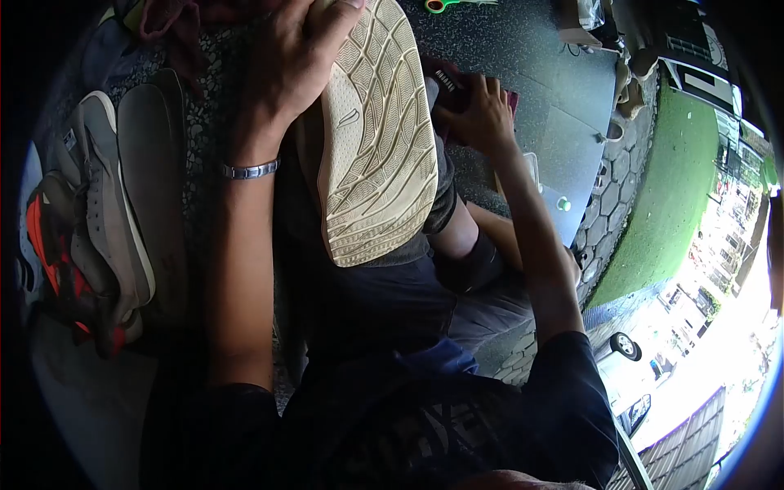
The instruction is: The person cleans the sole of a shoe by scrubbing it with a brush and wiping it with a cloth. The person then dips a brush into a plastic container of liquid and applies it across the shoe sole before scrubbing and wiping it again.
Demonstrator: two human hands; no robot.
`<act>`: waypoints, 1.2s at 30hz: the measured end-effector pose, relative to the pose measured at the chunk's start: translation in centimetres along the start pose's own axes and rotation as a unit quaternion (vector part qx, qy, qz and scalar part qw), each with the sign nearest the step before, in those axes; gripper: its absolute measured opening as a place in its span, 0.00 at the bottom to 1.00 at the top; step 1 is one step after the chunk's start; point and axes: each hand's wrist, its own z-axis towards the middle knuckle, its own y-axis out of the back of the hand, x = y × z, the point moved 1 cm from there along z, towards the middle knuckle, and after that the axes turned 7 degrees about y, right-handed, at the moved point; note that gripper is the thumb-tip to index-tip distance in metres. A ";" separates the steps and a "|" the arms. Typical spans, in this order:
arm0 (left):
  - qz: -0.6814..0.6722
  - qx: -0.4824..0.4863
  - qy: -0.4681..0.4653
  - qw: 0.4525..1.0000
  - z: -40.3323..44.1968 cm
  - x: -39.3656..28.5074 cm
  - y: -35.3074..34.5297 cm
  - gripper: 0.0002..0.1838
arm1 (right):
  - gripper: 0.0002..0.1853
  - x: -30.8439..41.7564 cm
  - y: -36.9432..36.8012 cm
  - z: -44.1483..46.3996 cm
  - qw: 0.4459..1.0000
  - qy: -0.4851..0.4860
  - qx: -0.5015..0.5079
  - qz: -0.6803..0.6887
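A shoe stands with its cream patterned sole turned toward me over my lap. My left hand, with a metal-banded watch at the wrist, is closed on the shoe's upper left edge; some fingers are out of sight at the top of the view. To the right of the shoe, my right hand is on a dark red cloth-like thing with a small white marking, thumb and fingers bent around it. The shoe hides part of that thing.
On the left lie several shoes, among them a grey sneaker and an orange-and-dark shoe. Green-handled scissors and dark red fabric are at the top. More footwear lines the speckled floor's right edge, beside paving and green turf.
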 end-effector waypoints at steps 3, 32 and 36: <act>-0.007 -0.030 -0.042 0.999 0.2 0.7 -0.4 0.16 | 0.26 1.1 -0.7 -1.2 0.999 -0.011 0.027 0.044; 0.059 -0.062 -0.053 0.995 0.3 0.4 -0.2 0.15 | 0.27 13.1 11.2 -2.6 0.945 0.199 -0.046 0.255; 0.079 -0.068 -0.106 0.989 0.9 0.6 -0.2 0.16 | 0.23 13.4 10.5 -3.4 0.940 0.180 -0.093 0.274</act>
